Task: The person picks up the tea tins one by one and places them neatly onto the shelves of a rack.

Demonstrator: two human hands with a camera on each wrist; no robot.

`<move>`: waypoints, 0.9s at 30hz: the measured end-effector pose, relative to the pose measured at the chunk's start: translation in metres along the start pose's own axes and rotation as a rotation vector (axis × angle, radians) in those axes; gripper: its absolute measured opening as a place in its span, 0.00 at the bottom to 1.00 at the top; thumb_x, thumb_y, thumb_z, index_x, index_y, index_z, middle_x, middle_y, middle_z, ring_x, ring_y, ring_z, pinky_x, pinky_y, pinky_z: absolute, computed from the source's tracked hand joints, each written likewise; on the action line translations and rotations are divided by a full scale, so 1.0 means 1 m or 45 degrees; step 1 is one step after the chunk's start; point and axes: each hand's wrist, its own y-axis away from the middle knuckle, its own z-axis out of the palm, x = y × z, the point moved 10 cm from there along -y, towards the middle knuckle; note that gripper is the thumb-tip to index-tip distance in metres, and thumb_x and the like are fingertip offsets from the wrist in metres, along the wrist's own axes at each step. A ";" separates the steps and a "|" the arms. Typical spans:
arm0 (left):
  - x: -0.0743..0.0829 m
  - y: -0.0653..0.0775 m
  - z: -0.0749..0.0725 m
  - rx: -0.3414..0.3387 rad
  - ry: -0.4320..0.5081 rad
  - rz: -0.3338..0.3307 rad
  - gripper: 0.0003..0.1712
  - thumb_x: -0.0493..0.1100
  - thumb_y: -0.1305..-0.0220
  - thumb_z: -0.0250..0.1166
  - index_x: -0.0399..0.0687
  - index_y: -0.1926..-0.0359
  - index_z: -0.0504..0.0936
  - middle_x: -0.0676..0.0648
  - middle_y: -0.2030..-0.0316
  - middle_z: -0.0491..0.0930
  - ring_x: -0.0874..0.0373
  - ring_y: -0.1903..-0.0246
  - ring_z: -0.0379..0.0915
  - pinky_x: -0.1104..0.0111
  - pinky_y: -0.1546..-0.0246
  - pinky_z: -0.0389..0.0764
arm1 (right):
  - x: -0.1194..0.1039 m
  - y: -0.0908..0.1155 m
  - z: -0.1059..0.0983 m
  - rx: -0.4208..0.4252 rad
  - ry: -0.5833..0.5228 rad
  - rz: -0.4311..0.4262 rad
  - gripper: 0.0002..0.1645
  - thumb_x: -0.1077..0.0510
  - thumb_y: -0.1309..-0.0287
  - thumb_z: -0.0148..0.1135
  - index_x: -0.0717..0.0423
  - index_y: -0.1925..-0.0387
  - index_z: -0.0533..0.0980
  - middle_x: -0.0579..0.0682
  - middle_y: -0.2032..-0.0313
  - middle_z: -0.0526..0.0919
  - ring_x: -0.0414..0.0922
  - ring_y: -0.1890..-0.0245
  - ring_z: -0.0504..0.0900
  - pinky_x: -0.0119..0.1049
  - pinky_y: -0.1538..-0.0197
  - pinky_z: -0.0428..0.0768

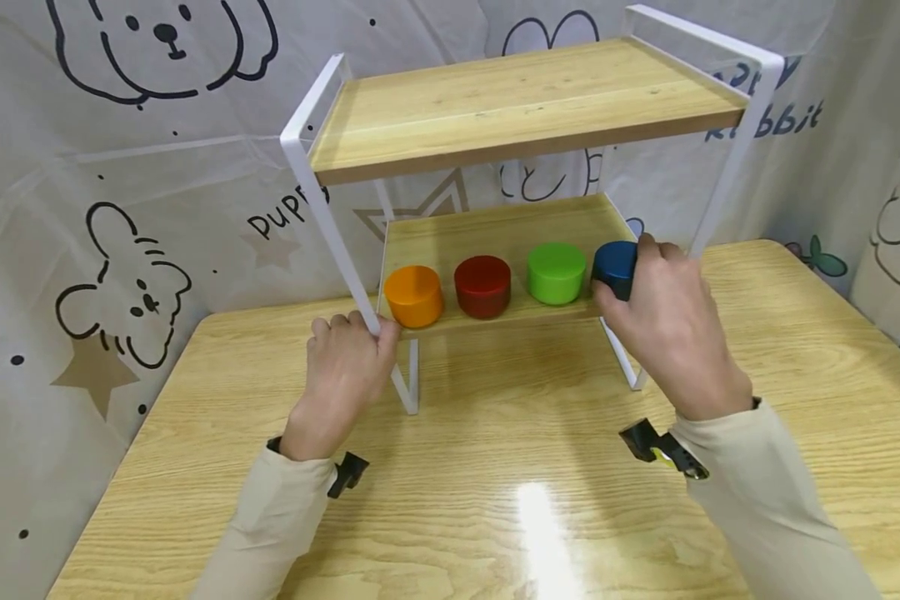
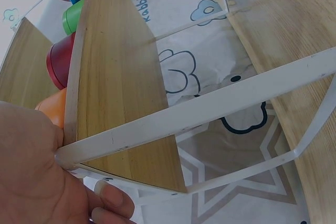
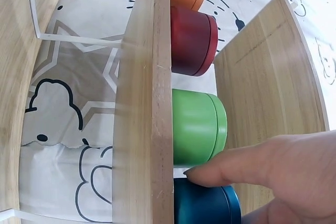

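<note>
A two-tier wooden shelf [image 1: 525, 108] with a white metal frame stands on the table. On its lower board [image 1: 487, 229] is a row of round lidded tins: orange [image 1: 414, 297], red [image 1: 483, 287], green [image 1: 556, 273] and blue [image 1: 613, 265]. My right hand [image 1: 675, 325] holds the blue tin at the row's right end, thumb on the side toward the green one. In the right wrist view the thumb [image 3: 231, 169] lies against the blue tin [image 3: 205, 203]. My left hand [image 1: 348, 367] grips the shelf's front left post [image 2: 210, 108], beside the orange tin.
The upper board [image 1: 525, 100] overhangs the tins. Below the lower board, the frame's feet [image 1: 412, 375] rest on the wooden table [image 1: 465, 467]. Behind hangs a white cloth [image 1: 217, 225] printed with cartoon animals. A small black camera [image 1: 348, 475] sits on each wrist.
</note>
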 end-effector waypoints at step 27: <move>-0.002 0.012 0.006 -0.347 -0.045 0.059 0.31 0.56 0.28 0.35 0.35 0.66 0.75 0.40 0.75 0.74 0.45 0.73 0.72 0.56 0.71 0.74 | -0.011 0.065 -0.008 -0.002 -0.040 -0.278 0.56 0.59 0.48 0.68 0.62 0.26 0.44 0.68 0.32 0.57 0.67 0.36 0.63 0.67 0.48 0.69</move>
